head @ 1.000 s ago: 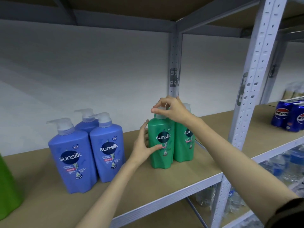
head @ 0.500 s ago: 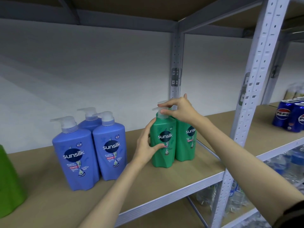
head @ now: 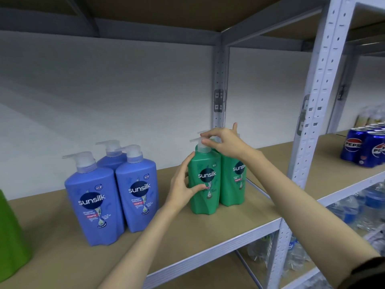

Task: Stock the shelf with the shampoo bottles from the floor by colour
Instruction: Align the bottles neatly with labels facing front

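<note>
On the shelf two green bottles are seen standing upright and touching each other, near its right end, just beside the back post. The front green bottle is held by both hands. The left hand is curled around its left side, with the thumb laid across the label and the fingers behind the body. The right hand is placed on top, and the pump head is pinched between its thumb and fingertips; the little finger is raised. The nozzle is turned to the left.

Three blue bottles are grouped toward the middle of the shelf, well apart from the green pair: two at the front, touching, and one behind them, mostly hidden. All of them stand upright, and their nozzles are turned to the left too.

At the left edge of the shelf a bright green object is partly seen; what it is cannot be told. On the next shelf section to the right, blue Pepsi cans are packed together. Below, water bottles in clear plastic are stored.
</note>
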### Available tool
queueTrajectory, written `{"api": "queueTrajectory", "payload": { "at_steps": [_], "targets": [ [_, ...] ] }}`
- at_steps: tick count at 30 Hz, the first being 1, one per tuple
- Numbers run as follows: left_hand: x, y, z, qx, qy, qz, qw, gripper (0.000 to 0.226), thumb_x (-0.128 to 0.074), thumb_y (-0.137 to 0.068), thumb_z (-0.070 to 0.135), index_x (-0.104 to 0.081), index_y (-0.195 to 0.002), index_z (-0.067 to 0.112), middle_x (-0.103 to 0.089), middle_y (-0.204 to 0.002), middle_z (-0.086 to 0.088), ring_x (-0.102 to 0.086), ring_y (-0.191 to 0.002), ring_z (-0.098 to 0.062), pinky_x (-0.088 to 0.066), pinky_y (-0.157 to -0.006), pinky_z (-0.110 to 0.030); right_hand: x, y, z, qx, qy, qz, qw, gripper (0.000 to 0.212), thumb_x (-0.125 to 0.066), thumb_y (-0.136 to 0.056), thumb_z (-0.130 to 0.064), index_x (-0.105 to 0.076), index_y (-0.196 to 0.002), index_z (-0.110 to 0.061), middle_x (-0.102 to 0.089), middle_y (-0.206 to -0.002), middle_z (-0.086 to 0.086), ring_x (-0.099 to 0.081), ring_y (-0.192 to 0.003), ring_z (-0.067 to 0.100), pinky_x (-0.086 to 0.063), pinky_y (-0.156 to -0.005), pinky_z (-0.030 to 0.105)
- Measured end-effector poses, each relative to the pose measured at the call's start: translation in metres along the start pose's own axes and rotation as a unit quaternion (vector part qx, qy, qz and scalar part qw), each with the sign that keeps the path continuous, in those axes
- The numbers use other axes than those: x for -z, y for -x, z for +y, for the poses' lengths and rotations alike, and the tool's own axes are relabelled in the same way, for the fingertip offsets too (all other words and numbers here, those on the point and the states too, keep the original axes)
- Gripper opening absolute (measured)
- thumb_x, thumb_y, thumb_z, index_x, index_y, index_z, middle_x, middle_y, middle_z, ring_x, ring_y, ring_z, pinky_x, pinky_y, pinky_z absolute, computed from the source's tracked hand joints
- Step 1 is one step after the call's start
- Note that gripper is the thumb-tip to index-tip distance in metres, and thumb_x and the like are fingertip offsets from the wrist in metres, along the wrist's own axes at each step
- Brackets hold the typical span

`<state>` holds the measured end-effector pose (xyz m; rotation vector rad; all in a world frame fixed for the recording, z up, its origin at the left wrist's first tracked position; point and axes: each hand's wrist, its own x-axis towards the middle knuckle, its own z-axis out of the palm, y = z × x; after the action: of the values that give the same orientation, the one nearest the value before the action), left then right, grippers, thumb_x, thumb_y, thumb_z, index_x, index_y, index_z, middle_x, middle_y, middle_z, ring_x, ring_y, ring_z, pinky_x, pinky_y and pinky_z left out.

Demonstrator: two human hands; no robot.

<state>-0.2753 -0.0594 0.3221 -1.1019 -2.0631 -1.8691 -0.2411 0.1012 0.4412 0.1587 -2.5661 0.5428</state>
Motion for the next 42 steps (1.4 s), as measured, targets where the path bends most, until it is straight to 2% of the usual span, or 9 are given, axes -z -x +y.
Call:
{"api": "queueTrajectory", "payload": {
  "at_steps": [3,6,10,14,18,22,27,37,42],
  "targets": [
    [0.005,0.0,0.004,-0.012,-0.065,-0.002,0.998,0.087,-0.082,-0.065,0.015,-0.033,-0.131,0.044,-0.041,-0.134,0.006,-0.045,-0.125,-0.01,-0.039,-0.105,-0.026,0.004,0.018,0.011,-0.003,-0.013,0.093,0.996,0.045,-0.053,-0.09,-0.041,-0.049,-0.132,-0.025,-0.045,-0.141,0.001,-0.03,-0.135,0.019,0.003,-0.115,0.057],
    [0.01,-0.003,0.02,-0.045,-0.126,0.064,0.989,0.071,-0.075,-0.074,0.029,-0.037,-0.133,0.028,-0.036,-0.132,0.008,-0.037,-0.128,-0.011,-0.031,-0.109,-0.029,0.009,0.049,0.034,-0.051,-0.129,0.198,0.97,0.049,-0.059,-0.089,-0.029,-0.045,-0.135,-0.025,-0.035,-0.145,0.005,-0.024,-0.137,0.021,-0.015,-0.115,0.047],
    [0.01,-0.031,0.058,-0.15,-0.195,0.113,0.963,0.047,-0.058,-0.082,0.035,-0.051,-0.123,0.015,-0.051,-0.124,0.001,-0.04,-0.119,-0.009,-0.025,-0.103,-0.012,-0.007,0.086,0.064,-0.145,-0.221,0.159,0.951,0.07,-0.069,-0.081,-0.028,-0.034,-0.141,-0.028,-0.033,-0.147,0.001,-0.029,-0.136,0.016,-0.024,-0.113,0.035],
    [-0.006,-0.069,0.092,-0.17,-0.32,-0.001,0.932,0.037,-0.049,-0.088,0.04,-0.057,-0.118,0.019,-0.058,-0.122,0.001,-0.047,-0.118,-0.016,-0.032,-0.104,-0.034,-0.025,0.093,0.071,-0.18,-0.273,0.104,0.939,0.091,-0.08,-0.069,-0.03,-0.026,-0.143,-0.03,-0.029,-0.148,0.001,-0.032,-0.134,0.021,-0.031,-0.11,0.04],
    [-0.027,-0.093,0.102,-0.11,-0.444,-0.079,0.886,0.045,-0.047,-0.09,0.048,-0.049,-0.129,0.025,-0.056,-0.128,0.003,-0.047,-0.121,-0.018,-0.029,-0.104,-0.039,-0.034,0.087,0.074,-0.166,-0.308,0.114,0.93,0.102,-0.083,-0.065,-0.026,-0.019,-0.144,-0.036,-0.031,-0.142,-0.005,-0.035,-0.131,0.019,-0.044,-0.099,0.029],
    [-0.033,-0.107,0.098,-0.059,-0.485,-0.096,0.867,0.046,-0.05,-0.086,0.052,-0.055,-0.124,0.026,-0.064,-0.118,0.004,-0.05,-0.115,-0.021,-0.033,-0.099,-0.04,-0.049,0.084,0.078,-0.159,-0.324,0.115,0.926,0.104,-0.085,-0.062,-0.025,-0.021,-0.142,-0.037,-0.043,-0.134,-0.01,-0.046,-0.125,0.017,-0.041,-0.104,0.047],
    [-0.035,-0.109,0.092,-0.059,-0.446,-0.082,0.889,0.029,-0.052,-0.089,0.044,-0.067,-0.107,0.027,-0.065,-0.117,0.006,-0.051,-0.11,-0.02,-0.031,-0.096,-0.039,-0.054,0.083,0.078,-0.159,-0.303,0.141,0.929,0.101,-0.085,-0.062,-0.026,-0.023,-0.141,-0.035,-0.046,-0.136,-0.006,-0.048,-0.122,0.017,-0.042,-0.103,0.047],
    [-0.036,-0.108,0.09,-0.057,-0.446,-0.075,0.89,0.028,-0.049,-0.091,0.041,-0.066,-0.11,0.027,-0.064,-0.12,0.006,-0.052,-0.11,-0.02,-0.033,-0.096,-0.039,-0.06,0.085,0.07,-0.162,-0.226,0.184,0.943,0.097,-0.081,-0.064,-0.039,-0.018,-0.139,-0.039,-0.049,-0.135,-0.001,-0.049,-0.122,0.021,-0.044,-0.098,0.049],
    [-0.024,-0.081,0.083,-0.116,-0.462,0.059,0.877,0.055,-0.045,-0.08,0.064,-0.059,-0.118,0.028,-0.055,-0.123,0.005,-0.044,-0.115,-0.018,-0.026,-0.089,-0.032,-0.057,0.086,0.072,-0.162,-0.239,0.164,0.943,0.1,-0.081,-0.061,-0.043,-0.017,-0.138,-0.043,-0.046,-0.138,-0.002,-0.046,-0.124,0.02,-0.042,-0.101,0.049]
  ]
}}
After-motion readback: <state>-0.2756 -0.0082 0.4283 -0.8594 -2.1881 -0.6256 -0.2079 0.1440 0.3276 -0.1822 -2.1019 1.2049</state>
